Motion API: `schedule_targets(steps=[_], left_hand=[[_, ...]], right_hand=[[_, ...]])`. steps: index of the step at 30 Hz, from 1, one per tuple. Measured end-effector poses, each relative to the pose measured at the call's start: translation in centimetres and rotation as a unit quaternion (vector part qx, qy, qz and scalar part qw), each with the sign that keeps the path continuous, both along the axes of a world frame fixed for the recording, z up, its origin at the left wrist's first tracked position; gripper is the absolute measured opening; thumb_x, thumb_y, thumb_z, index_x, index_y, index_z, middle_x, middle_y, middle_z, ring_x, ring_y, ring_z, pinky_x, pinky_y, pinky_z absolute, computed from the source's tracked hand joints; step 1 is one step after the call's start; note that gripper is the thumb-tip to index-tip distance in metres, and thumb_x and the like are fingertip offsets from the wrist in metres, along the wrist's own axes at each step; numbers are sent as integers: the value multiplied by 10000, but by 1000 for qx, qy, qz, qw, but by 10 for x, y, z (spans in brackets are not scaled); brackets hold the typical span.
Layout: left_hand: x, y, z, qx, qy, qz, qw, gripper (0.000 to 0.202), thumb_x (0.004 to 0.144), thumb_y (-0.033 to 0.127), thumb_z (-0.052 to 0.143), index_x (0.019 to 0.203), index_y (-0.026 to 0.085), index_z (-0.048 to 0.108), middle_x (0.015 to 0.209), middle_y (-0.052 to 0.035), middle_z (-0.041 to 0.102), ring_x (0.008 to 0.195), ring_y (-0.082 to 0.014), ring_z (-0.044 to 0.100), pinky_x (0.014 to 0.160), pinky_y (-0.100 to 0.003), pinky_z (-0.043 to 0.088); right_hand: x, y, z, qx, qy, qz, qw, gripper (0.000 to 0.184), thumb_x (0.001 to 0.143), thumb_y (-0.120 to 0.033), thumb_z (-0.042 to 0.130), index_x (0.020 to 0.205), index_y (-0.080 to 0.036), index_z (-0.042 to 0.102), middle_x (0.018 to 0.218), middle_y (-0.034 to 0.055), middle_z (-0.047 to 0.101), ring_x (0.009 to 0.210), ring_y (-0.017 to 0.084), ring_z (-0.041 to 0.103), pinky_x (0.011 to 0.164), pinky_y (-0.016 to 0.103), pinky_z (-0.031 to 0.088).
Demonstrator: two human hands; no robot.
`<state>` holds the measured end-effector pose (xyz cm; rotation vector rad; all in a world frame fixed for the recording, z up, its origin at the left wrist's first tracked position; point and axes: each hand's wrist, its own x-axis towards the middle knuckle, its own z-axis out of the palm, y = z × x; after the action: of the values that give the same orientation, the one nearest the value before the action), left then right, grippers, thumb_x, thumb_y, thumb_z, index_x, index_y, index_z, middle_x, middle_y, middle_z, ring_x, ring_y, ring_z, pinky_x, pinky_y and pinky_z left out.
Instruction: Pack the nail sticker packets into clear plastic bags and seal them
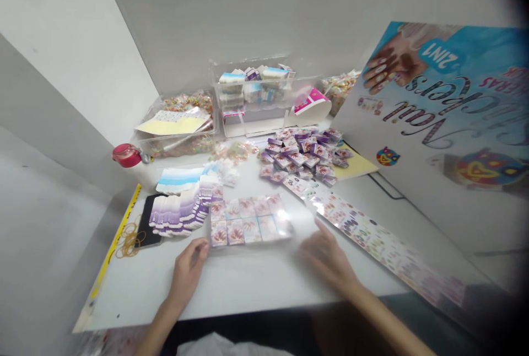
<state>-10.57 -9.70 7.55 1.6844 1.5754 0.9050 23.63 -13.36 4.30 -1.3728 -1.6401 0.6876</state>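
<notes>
A flat clear plastic bag [251, 216] lies at the middle of the table, with small nail-picture boxes [235, 232] set in two rows in it. My left hand [190, 268] rests at its lower left corner, fingers curled and thumb tip close to them; whether they pinch the plastic edge is hidden. Right of the bag, my right hand [326, 259] is smeared by motion, its index finger stretched forward. Stacked purple-and-white cards [179, 212] and blue-and-white cards [179, 178] lie left of the bag. Behind it is a heap of small purple boxes [300, 155].
Clear bins [177, 144] with colourful packets stand at the back, beside a taller clear container [264, 94]. A large nail-stickers carton [433, 179] rises on the right, before it a long sticker strip [363, 229]. Rubber bands [129, 243], a phone-like black slab [145, 229] and a red-lidded bottle [127, 156] are left.
</notes>
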Motion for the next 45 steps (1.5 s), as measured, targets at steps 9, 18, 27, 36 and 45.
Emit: schedule_targets(steps=[9, 18, 27, 36, 45], left_hand=[[11, 5, -2, 13, -124, 102, 987, 266, 790, 448, 586, 781, 182, 594, 807, -31, 617, 815, -195, 575, 777, -277, 449], [41, 5, -3, 43, -141, 194, 970, 273, 877, 475, 447, 803, 215, 480, 690, 28, 498, 688, -143, 510, 690, -237, 426], [54, 10, -11, 65, -88, 249, 962, 291, 916, 493, 343, 818, 227, 410, 695, 25, 479, 654, -148, 482, 640, -256, 399], [57, 9, -9, 83, -64, 249, 963, 337, 910, 541, 313, 806, 229, 384, 681, 13, 494, 636, -163, 518, 634, -289, 416], [57, 9, -8, 92, -74, 238, 964, 312, 921, 510, 310, 777, 238, 363, 635, 26, 484, 594, -154, 501, 608, -281, 419]], right_hand=[[-24, 0, 13, -33, 206, -70, 976, 682, 858, -289, 578, 1425, -297, 199, 793, -15, 585, 806, 172, 581, 843, 368, 459], [-50, 13, 30, -37, 235, -182, 954, 670, 856, -318, 565, 1426, -293, 214, 738, -38, 569, 725, 159, 563, 784, 347, 466], [-58, 25, 23, 11, 137, -243, 960, 619, 869, -333, 535, 1416, -266, 254, 760, -25, 538, 717, 157, 545, 710, 322, 460], [-60, 34, 17, 3, 59, -286, 956, 545, 884, -357, 500, 1389, -264, 316, 806, -9, 583, 673, 152, 555, 641, 291, 431], [-56, 45, 23, 20, 258, -215, 942, 701, 828, -285, 574, 1428, -292, 211, 740, -51, 556, 670, 152, 558, 698, 327, 460]])
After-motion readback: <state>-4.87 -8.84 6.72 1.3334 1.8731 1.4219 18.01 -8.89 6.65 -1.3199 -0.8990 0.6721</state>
